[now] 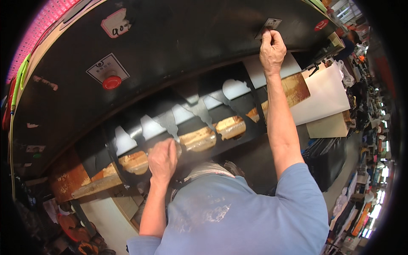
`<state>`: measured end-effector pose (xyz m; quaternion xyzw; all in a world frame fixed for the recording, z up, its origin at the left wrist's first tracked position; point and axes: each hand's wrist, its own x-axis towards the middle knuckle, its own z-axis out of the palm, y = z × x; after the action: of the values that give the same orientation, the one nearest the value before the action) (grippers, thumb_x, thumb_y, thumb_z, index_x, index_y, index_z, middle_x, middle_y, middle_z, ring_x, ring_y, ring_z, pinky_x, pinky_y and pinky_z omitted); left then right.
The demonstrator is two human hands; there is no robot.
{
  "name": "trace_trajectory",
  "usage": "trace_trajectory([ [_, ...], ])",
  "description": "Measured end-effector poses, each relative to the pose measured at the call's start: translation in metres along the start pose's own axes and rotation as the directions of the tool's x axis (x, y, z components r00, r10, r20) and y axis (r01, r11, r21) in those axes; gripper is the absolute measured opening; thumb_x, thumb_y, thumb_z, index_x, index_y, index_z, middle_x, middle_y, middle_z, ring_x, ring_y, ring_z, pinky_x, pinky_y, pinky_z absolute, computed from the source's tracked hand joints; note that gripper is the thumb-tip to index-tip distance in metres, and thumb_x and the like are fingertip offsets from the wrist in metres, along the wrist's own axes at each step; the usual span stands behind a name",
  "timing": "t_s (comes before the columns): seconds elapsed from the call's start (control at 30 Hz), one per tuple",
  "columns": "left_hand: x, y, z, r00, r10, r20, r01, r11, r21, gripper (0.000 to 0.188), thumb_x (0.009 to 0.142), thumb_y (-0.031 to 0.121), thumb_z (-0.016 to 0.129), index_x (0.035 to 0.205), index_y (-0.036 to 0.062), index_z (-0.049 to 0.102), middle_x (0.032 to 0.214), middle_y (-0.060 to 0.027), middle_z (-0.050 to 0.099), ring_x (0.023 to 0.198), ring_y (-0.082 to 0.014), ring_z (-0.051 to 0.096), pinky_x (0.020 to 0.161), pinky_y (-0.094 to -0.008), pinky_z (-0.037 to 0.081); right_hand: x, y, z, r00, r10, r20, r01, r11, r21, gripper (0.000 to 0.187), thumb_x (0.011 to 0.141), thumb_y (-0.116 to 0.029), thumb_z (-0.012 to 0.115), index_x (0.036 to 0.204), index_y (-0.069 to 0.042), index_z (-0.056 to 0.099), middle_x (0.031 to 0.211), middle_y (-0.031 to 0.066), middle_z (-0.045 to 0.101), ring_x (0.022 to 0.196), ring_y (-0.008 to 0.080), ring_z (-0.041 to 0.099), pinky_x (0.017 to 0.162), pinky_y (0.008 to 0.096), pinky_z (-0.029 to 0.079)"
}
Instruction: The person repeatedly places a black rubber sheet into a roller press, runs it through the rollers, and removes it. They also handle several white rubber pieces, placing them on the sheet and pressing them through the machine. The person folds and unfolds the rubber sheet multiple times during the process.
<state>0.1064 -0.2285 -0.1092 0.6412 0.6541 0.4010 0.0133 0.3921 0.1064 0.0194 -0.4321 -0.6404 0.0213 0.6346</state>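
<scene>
My right hand (272,51) reaches up to the black machine panel (170,38). Its thumb and fingers pinch together at a small control on a white label plate (274,23); the fingertips mostly cover that control. Lower down, my left hand (162,161) is closed beside the tip of a grey, wavy-edged piece (168,123). What its fingers hold, if anything, is hidden. Dark sheet material with shaped gaps lies under the panel. White surface shows through the gaps, and worn, clear-taped brown blocks (197,141) sit along the near side.
A red mushroom push button (112,82) sticks out of the panel at left. Worn brown boards (68,180) extend at the left end of the work surface. White sheets (318,95) and a black container (325,163) stand to the right. Crowded shelves line the far right.
</scene>
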Motion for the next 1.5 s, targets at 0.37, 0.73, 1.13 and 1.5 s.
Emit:
trace_trajectory([
  [0.37,0.002,0.023,0.014,0.978,-0.201,-0.056,0.203,0.979,0.022,0.019,0.098,0.019,0.078,0.089,0.0023,0.073,0.079,-0.0117,0.072,0.075,-0.0306,0.064,0.071,-0.0439,0.052,-0.189,-0.023,-0.057,0.865,0.131,0.484,-0.136,0.990,-0.025,0.026,0.099,-0.018,0.076,0.081,-0.001,0.069,0.070,0.0108,0.065,0.059,0.0215,0.060,0.058,0.0362,0.047],
  [0.73,0.003,0.023,0.023,0.976,-0.170,-0.139,0.188,0.973,0.131,0.018,0.096,0.014,0.078,0.087,0.0032,0.068,0.077,-0.0113,0.067,0.078,-0.0324,0.063,0.074,-0.0463,0.050,-0.185,-0.014,-0.054,0.807,0.330,0.490,-0.399,0.916,0.042,0.037,0.105,-0.028,0.075,0.081,0.000,0.072,0.061,-0.0033,0.052,0.061,0.0047,0.044,0.057,0.0283,0.039],
  [1.13,0.005,0.042,-0.014,0.933,-0.304,0.193,0.289,0.952,0.105,0.023,0.098,0.018,0.076,0.085,-0.0002,0.069,0.082,-0.0211,0.070,0.083,-0.0425,0.069,0.074,-0.0516,0.053,-0.179,-0.058,-0.007,0.839,0.156,0.522,-0.285,0.942,0.177,0.020,0.094,-0.018,0.082,0.099,0.000,0.074,0.093,0.0087,0.071,0.079,0.0169,0.068,0.068,0.0309,0.055],
  [1.5,0.130,-0.033,0.042,0.970,0.049,0.237,-0.102,0.971,0.217,0.056,0.101,0.013,0.069,0.152,-0.0014,0.052,0.164,-0.0275,0.045,0.154,-0.0465,0.040,0.128,-0.0592,0.030,-0.181,-0.070,0.100,0.689,0.000,0.724,-0.070,0.995,0.066,0.070,0.070,-0.028,0.084,0.136,-0.007,0.071,0.158,0.0292,0.046,0.151,0.0589,0.029,0.126,0.0605,0.035],
])
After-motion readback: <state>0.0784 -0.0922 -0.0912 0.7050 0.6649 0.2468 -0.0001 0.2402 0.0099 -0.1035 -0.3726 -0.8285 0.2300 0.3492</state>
